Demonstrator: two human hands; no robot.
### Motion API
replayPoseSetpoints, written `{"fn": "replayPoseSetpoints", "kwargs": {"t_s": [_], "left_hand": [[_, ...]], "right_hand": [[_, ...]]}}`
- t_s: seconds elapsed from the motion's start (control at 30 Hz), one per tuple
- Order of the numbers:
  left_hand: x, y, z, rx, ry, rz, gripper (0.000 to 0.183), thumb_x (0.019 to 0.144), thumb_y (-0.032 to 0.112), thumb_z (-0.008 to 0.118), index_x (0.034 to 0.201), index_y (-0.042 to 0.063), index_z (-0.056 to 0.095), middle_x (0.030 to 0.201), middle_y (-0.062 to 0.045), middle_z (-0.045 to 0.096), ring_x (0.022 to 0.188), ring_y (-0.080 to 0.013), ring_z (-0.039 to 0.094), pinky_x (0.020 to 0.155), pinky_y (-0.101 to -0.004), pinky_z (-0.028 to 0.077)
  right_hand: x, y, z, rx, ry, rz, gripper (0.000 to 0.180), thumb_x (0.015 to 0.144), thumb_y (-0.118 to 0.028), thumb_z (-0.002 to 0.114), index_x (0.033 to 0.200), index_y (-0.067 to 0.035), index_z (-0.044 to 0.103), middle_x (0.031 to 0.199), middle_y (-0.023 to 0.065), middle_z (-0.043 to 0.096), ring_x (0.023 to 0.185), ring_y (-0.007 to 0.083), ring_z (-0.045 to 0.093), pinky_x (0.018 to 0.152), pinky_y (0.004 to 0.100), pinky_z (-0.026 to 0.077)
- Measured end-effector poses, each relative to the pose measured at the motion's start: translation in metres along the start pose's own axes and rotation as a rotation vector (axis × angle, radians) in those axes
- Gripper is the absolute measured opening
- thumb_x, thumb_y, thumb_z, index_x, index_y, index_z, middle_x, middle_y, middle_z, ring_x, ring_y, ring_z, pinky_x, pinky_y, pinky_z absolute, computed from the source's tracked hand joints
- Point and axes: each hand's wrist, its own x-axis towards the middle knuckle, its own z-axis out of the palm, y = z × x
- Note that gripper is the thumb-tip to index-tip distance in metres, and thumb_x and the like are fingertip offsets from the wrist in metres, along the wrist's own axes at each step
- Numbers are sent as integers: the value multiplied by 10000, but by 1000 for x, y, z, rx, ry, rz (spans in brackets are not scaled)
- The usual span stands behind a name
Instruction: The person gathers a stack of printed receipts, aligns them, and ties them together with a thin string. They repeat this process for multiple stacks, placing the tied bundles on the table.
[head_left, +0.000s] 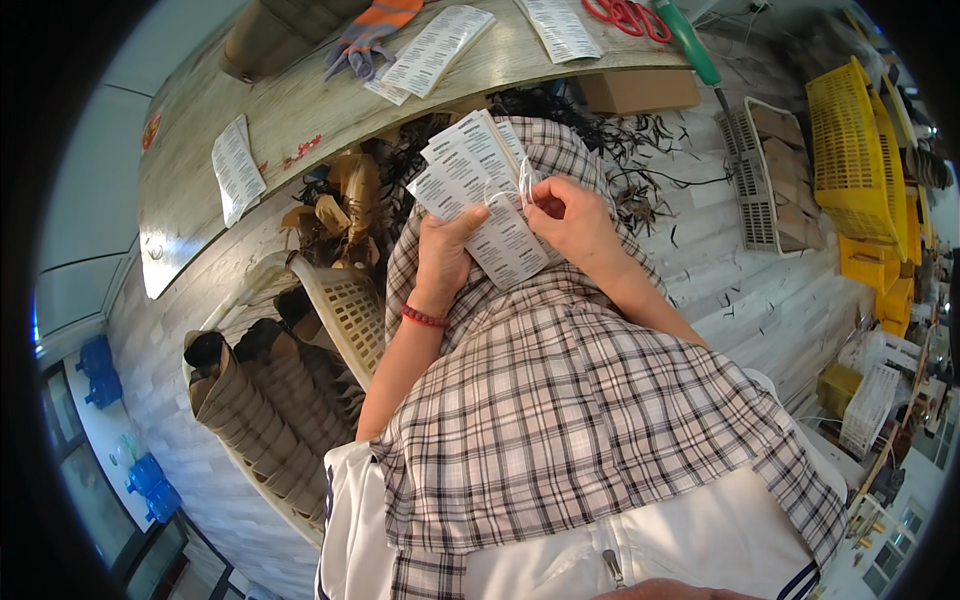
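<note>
A stack of white label sheets (466, 166), printed with rows of writing, fans out above my lap. My left hand (448, 244) grips its near left side, thumb on top, with a red bead bracelet at the wrist. Loops of thin white string (525, 178) lie over the sheets. My right hand (566, 217) pinches this string at the right edge of the stack, fingertips curled together. Below the sheets spreads a plaid apron (570, 405). Part of the stack's right side is hidden by my right hand.
The table (187, 180) ahead bears more label sheets (439, 49), a work glove (371, 37), red-handled scissors (630, 16) and a green-handled tool (686, 41). At my left stands a basket (337, 300) of stacked brown pieces (262, 405). Dark scraps (637, 187) litter the floor; crates (859, 154) stand right.
</note>
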Motion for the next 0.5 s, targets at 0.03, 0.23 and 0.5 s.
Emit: {"fn": "replayPoseSetpoints", "kwargs": {"t_s": [0.03,0.23,0.5], "left_hand": [[-1,0,-1,14,-7,-4,270,837,-29,631,1104,-28,588,1057,-116,653,931,-201,635,837,-320,523],[1,-3,-3,85,-31,-2,251,830,-37,636,1078,-28,603,1038,-109,658,898,-180,637,807,-297,526],[0,-3,1,188,1,21,216,830,-22,642,1045,-32,623,993,-98,671,852,-163,638,764,-270,521]], "right_hand": [[1,0,2,-3,-9,-9,163,783,-155,686,862,-21,639,800,92,649,690,195,649,634,289,508],[6,3,5,-67,-42,-17,171,769,-193,691,819,-36,645,775,83,644,665,224,640,598,317,505],[6,2,12,-337,104,-264,136,707,-146,692,738,-50,602,676,83,613,584,238,621,527,336,494]]}}
